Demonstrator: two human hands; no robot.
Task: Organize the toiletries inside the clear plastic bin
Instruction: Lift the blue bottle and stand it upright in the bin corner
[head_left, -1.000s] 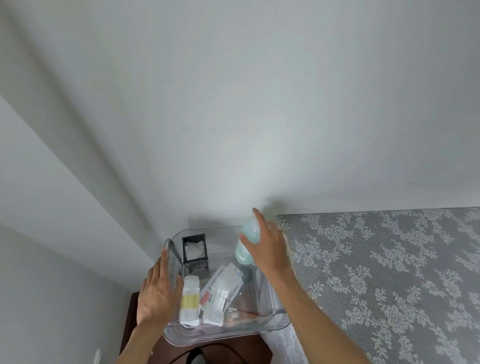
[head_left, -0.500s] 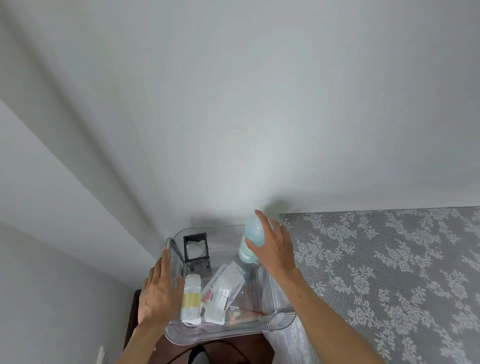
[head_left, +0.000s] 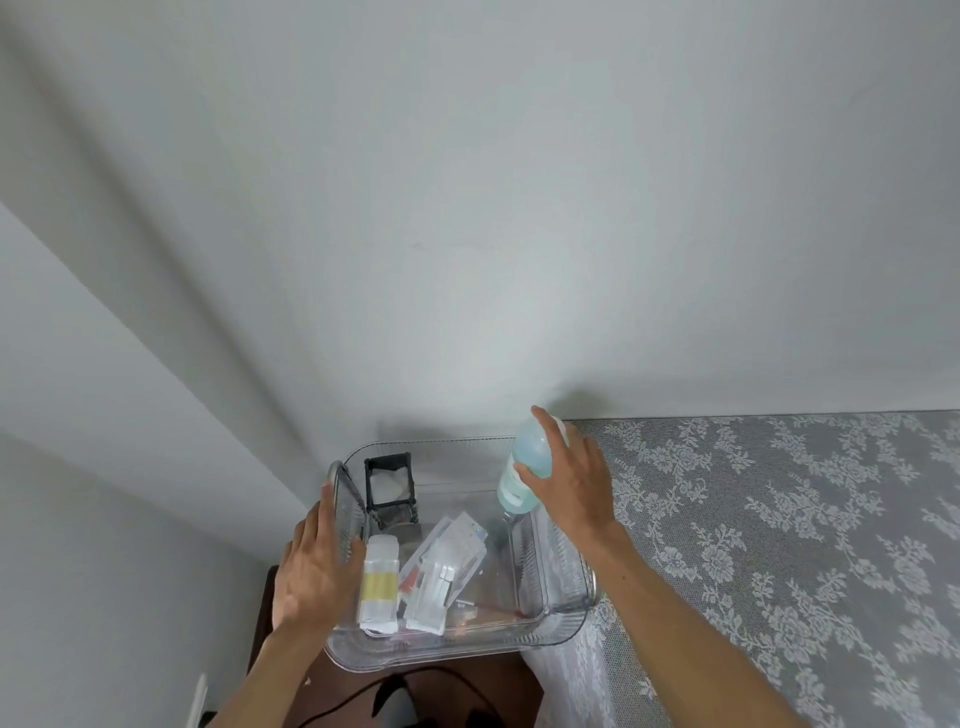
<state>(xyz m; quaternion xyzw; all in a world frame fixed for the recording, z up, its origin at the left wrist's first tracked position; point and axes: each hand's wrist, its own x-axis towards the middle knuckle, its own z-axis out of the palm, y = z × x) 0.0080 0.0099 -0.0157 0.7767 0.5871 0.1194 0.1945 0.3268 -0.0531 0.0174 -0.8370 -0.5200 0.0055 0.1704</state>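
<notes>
My right hand (head_left: 569, 480) grips the pale blue bottle (head_left: 521, 470) above the clear bin (head_left: 550, 631), far right corner. Left hand (head_left: 317, 564), flat and seemingly unclenched, braces its left wall. I advise lowering upright, clear of the packets (head_left: 441, 569).

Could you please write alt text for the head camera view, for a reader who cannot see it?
A person's right hand holds a pale blue-green bottle over the far right corner of a clear plastic bin, while the left hand rests flat against the bin's left wall. Inside lie a white bottle with a yellow band, flat white packets and a small black-framed holder.
</notes>
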